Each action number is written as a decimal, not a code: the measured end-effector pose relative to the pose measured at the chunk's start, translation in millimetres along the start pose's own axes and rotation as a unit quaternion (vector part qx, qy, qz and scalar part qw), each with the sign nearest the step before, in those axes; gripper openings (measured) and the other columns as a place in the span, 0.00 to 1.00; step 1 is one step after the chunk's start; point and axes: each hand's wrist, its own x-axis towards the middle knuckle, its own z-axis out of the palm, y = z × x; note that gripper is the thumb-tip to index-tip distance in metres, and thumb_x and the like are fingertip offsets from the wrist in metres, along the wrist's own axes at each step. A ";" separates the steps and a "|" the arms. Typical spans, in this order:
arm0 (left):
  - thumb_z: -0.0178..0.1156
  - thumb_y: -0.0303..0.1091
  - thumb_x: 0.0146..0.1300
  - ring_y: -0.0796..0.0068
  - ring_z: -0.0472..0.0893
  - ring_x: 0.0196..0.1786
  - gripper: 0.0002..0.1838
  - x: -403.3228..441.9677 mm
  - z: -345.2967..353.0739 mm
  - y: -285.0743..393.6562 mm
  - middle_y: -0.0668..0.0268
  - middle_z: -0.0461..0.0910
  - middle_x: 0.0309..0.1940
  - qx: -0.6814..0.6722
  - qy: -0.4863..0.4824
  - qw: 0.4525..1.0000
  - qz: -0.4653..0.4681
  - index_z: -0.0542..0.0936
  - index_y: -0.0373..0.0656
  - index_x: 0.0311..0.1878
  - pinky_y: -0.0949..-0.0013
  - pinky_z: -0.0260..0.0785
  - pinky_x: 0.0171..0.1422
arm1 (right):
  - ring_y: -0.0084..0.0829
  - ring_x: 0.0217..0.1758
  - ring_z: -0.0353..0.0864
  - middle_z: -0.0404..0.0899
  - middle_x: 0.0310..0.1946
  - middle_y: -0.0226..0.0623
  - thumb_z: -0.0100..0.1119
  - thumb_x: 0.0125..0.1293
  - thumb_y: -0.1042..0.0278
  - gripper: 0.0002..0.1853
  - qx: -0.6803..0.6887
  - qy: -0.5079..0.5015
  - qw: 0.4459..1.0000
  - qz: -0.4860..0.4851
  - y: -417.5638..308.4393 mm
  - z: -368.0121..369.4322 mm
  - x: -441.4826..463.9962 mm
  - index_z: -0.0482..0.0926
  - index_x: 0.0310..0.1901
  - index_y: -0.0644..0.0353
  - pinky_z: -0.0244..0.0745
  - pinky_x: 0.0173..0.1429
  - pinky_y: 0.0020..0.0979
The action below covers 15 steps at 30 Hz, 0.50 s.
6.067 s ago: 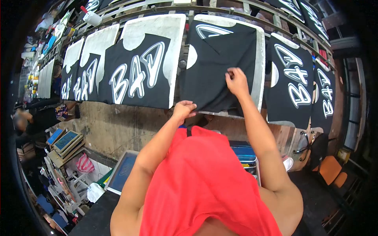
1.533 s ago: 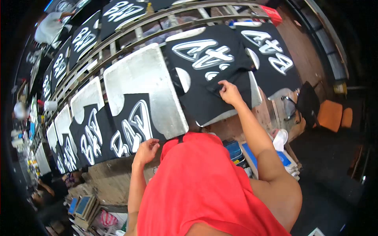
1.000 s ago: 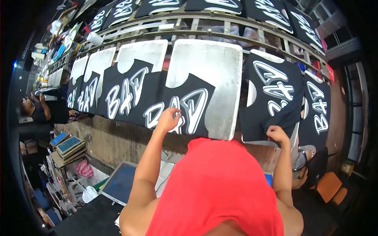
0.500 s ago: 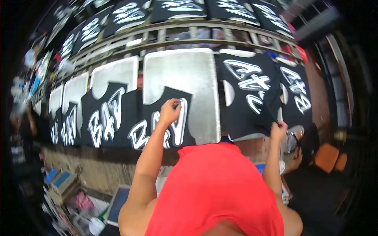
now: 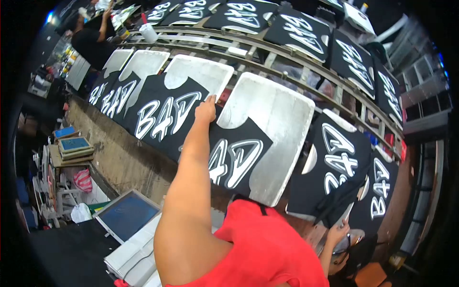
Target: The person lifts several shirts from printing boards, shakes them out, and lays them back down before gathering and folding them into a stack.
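My left arm reaches forward, and my left hand (image 5: 205,111) is at the shoulder edges of two neighbouring black shirt panels. Its fingers are drawn together; what they hold is hidden. The nearest panel (image 5: 260,174), printed "BAD" in white and grey, lies partly on a pale metal board (image 5: 275,107). Low on the right, my right hand (image 5: 338,233) has its fingers closed at the lower corner of another printed black shirt panel (image 5: 306,184). That panel's lower part is folded over its lettering, with a pale board corner showing beside my fingers.
More printed panels (image 5: 167,115) lie on boards to the left. Behind a metal rail (image 5: 287,79) runs another row of panels (image 5: 296,33). A framed screen (image 5: 126,217) leans at lower left. Another person (image 5: 93,43) is at the far left, near a white tub (image 5: 148,33).
My left hand has left the lettering of the nearest panel and moved to its left shoulder side. The right panel's fold now covers more of its print. The view has turned and tilted.
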 end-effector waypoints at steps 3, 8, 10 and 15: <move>0.58 0.30 0.63 0.54 0.79 0.57 0.22 12.5 21.2 -16.2 0.59 0.75 0.57 0.040 0.084 0.995 -0.045 0.72 0.46 0.60 0.52 0.75 0.59 | 0.44 0.49 0.76 0.74 0.46 0.48 0.53 0.55 0.77 0.20 0.054 -0.047 0.997 0.005 -20.9 -0.1 5.5 0.76 0.51 0.66 0.72 0.54 0.39; 0.60 0.31 0.61 0.52 0.78 0.57 0.12 0.8 12.8 -34.7 0.56 0.77 0.52 0.061 0.093 0.994 -0.013 0.79 0.45 0.49 0.51 0.75 0.56 | 0.46 0.50 0.74 0.72 0.49 0.50 0.51 0.57 0.79 0.17 0.120 -0.121 0.984 -0.054 -54.8 42.1 12.5 0.75 0.49 0.68 0.72 0.55 0.41; 0.59 0.31 0.61 0.51 0.78 0.58 0.13 -1.7 6.6 -40.6 0.55 0.76 0.54 0.042 0.091 0.995 -0.010 0.79 0.44 0.49 0.49 0.74 0.57 | 0.46 0.49 0.74 0.73 0.47 0.50 0.53 0.57 0.79 0.16 0.167 -0.121 0.972 -0.115 -107.1 67.4 14.2 0.75 0.49 0.69 0.71 0.55 0.40; 0.59 0.34 0.62 0.50 0.79 0.56 0.13 -3.1 -6.7 -48.4 0.52 0.79 0.51 -0.078 0.105 0.991 0.020 0.80 0.42 0.49 0.53 0.73 0.59 | 0.52 0.57 0.76 0.79 0.49 0.50 0.60 0.60 0.70 0.15 0.214 -0.209 0.918 -0.260 -260.1 113.1 11.2 0.79 0.48 0.64 0.69 0.64 0.45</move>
